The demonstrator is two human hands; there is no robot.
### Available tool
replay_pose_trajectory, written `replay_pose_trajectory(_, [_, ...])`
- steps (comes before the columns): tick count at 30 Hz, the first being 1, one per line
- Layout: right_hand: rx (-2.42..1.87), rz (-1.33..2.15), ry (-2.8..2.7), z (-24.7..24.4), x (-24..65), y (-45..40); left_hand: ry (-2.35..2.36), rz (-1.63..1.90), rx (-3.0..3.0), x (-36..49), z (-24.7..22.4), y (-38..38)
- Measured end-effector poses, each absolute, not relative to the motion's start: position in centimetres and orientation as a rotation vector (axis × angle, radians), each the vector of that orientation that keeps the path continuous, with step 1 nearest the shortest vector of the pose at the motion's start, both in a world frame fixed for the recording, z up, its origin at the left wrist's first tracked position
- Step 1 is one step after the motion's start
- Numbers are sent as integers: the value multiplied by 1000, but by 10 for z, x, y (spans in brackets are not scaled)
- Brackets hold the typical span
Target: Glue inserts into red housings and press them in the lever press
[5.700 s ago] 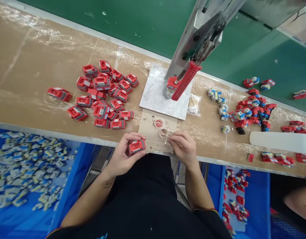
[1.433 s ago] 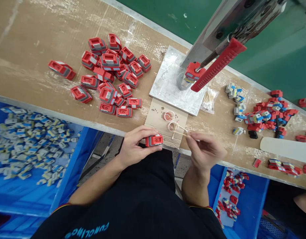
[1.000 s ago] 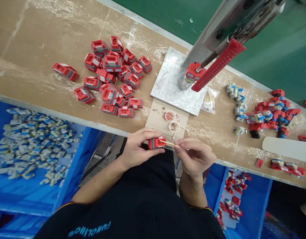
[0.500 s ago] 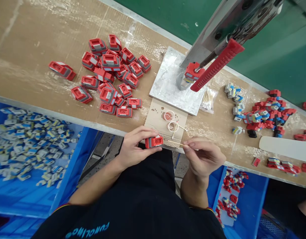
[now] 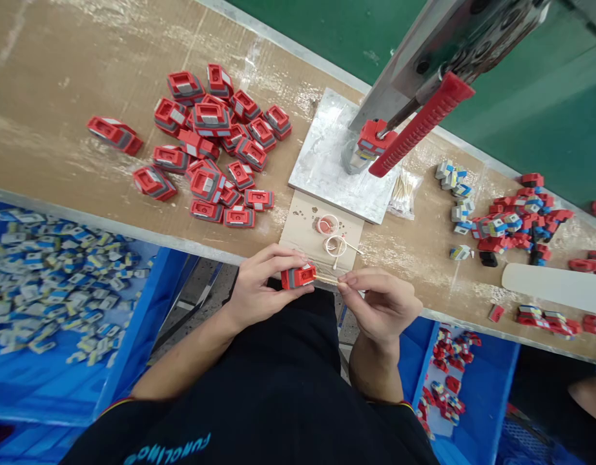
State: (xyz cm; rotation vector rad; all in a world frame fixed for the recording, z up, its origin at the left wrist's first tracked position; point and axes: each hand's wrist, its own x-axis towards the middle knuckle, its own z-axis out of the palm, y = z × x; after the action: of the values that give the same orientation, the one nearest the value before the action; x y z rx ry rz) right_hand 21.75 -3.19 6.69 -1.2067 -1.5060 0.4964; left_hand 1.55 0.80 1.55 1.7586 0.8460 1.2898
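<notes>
Between the thumb and fingers of my left hand (image 5: 259,281) is a red and grey plastic toy part (image 5: 298,276), its hollow side facing up. My right hand (image 5: 382,300) pinches a thin cotton swab (image 5: 328,279), whose far tip reaches the right end of the red part. Just beyond my hands a piece of cardboard (image 5: 298,223) lies on the bench, bearing two small round cups (image 5: 327,225) and loose swabs. A pile of similar red and grey parts (image 5: 211,121) sits to the left.
A press with a red handle (image 5: 423,123) stands on a metal plate (image 5: 321,155). Beside it lies a bag of swabs (image 5: 403,194). Red and blue-white toy pieces (image 5: 520,219) cover the right side. Blue bins (image 5: 133,361) flank me below the bench. Another person's arm (image 5: 588,397) shows at right.
My right hand has moved left, bringing the swab's tip from a short gap away up to the red part. My left hand holds the part almost where it was.
</notes>
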Motion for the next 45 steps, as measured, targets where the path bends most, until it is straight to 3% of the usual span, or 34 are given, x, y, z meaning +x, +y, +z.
replay_pose_trajectory(16, [-1231,421,-1314,61,247,-36,822,1258,1541,13,11,6])
replay_pose_trajectory(28, [-1459,575,-1879,43,274,-16,963,1155,1362,-6,8,6])
replay_pose_trajectory(32, [-1730,242,-1508,47,348,-23,1030,1174,1254,-17,5,6])
replay_pose_trajectory(36, [-2089,-88,-1442,48,428,21,1000,1140,1104,-19,6,10])
replay_pose_trajectory(41, [-2369,58,-1833,47,468,113,962,1158,1042,-12,16,11])
replay_pose_trajectory(45, [-2359,185,-1902,45,473,147,1002,1137,1057,-16,19,6])
